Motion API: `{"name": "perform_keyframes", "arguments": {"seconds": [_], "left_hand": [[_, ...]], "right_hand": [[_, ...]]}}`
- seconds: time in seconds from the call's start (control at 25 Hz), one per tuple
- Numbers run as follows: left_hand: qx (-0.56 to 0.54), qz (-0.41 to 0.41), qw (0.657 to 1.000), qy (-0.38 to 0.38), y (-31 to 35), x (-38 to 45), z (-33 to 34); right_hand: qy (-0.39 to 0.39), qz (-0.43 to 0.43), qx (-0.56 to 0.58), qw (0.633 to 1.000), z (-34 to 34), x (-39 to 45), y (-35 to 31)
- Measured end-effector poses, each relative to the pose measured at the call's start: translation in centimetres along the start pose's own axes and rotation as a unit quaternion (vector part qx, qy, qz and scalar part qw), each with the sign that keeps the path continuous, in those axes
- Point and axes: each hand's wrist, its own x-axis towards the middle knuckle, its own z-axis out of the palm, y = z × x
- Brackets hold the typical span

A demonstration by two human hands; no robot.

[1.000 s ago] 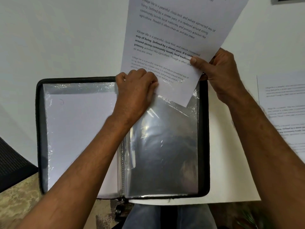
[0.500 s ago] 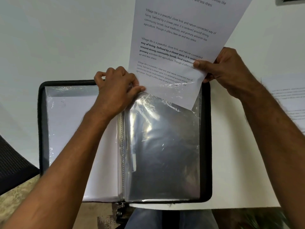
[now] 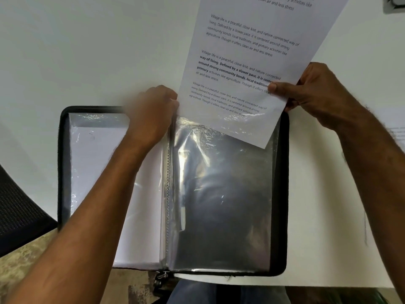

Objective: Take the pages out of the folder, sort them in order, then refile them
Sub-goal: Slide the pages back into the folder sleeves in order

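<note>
1. A black zip folder (image 3: 63,163) lies open on the white table (image 3: 76,51), its near edge at the table's front edge.
2. The folder's left half shows a clear sleeve with a white sheet (image 3: 98,172) inside it.
3. The right half shows a shiny clear sleeve (image 3: 221,194) that looks dark and bare across most of its area.
4. A printed page (image 3: 241,69) stands tilted above the right sleeve, its top running out of view.
5. The page's lower corner sits inside the top opening of that sleeve, with plastic film glinting over its last lines of text.
6. The right hand (image 3: 315,95) pinches the page's right edge, thumb on the printed face and fingers behind it: a closed grip on the page.
7. The left hand (image 3: 151,115) is at the top of the folder near the spine, just beside the page's left edge.
8. The left hand is blurred and its fingers curl at the sleeve's top edge; I cannot tell what its grip holds.
9. More printed paper (image 3: 394,132) lies on the table at the far right, partly cut off.
10. A dark mesh chair (image 3: 17,205) shows at the left edge.
</note>
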Motion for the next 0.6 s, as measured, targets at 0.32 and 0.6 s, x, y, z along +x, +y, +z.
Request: {"name": "perform_keyframes", "arguments": {"seconds": [0.32,0.6], "left_hand": [[-0.147,-0.063,0.980,-0.121,-1.4,1.9,-0.4],[-0.202,-0.097,0.958,-0.181,-0.9,2.6,-1.2]], "right_hand": [[-0.024,0.010,0.008,1.000,-0.4,0.2,-0.6],[-0.082,0.030,-0.004,0.996,-0.2,0.8,-1.4]]}}
